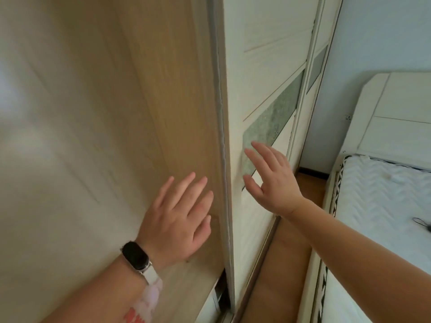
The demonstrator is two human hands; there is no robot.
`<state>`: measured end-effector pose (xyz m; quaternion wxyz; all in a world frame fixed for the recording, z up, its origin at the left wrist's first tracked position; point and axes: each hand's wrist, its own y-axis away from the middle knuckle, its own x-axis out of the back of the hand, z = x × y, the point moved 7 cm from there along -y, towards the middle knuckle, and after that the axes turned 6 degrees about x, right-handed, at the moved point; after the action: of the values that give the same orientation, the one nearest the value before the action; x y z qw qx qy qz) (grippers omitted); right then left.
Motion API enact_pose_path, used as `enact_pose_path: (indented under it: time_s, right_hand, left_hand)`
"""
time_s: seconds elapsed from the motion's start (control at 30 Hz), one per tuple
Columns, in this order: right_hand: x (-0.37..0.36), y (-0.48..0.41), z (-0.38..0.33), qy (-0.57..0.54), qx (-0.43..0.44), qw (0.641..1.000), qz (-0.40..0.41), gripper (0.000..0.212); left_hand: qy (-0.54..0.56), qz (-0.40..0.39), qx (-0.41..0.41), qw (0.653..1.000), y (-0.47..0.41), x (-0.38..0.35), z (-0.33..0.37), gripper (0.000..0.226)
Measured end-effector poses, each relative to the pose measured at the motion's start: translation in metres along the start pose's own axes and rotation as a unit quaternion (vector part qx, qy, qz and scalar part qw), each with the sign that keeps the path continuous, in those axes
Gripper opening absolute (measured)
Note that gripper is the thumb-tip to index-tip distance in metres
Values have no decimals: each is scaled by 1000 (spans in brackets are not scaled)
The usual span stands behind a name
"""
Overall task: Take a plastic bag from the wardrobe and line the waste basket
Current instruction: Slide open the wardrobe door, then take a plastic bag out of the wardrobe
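Your left forearm sits closest, black watch on the wrist. Ahead of it the wardrobe fills nearly everything, with a tan wood-grain panel under your left grip and a white sliding door under your right grip. Off to the right of the right grip, well apart, lies the bed. Between the two grips runs the door's grey edge strip, top to bottom, just right of your left fingertips. A green glass band slants across the white door just above the right grip's fingers.

Both grips are released: fingers straight and spread, nothing held. The blur won't let me say whether the palms are actually pressing the panels.

No plastic bag in sight, and no waste basket either. My read is that the bag sits behind these doors, so you're right at the start, opening up. To do it well, plant the right palm flat on the white door and push sideways along its run rather than into the panel. Go steady and level so it doesn't jam. Mind the left fingers beside that edge, because that's a pinch risk.
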<state>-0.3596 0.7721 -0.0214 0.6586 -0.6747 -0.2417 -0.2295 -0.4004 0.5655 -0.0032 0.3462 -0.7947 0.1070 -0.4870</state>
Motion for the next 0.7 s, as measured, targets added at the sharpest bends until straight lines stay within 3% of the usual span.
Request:
enact_pose_path:
  time_s: [0.17, 0.27, 0.5, 0.7]
  right_hand:
    - [15, 32, -77, -10, 83, 996, -21, 47]
    - [6, 42, -125, -22, 122, 990, -74, 46]
    - [-60, 55, -223, -63, 191, 957, -210, 53]
    - [-126, 57, -300, -134, 250, 918, -278, 54]
  left_hand:
    - [38, -82, 61, 994, 70, 4, -20, 42]
    - [50, -116, 97, 987, 114, 9, -33, 43]
    - [42, -185, 223, 956, 223, 24, -80, 40]
    - [11, -203, 327, 923, 293, 22, -117, 37]
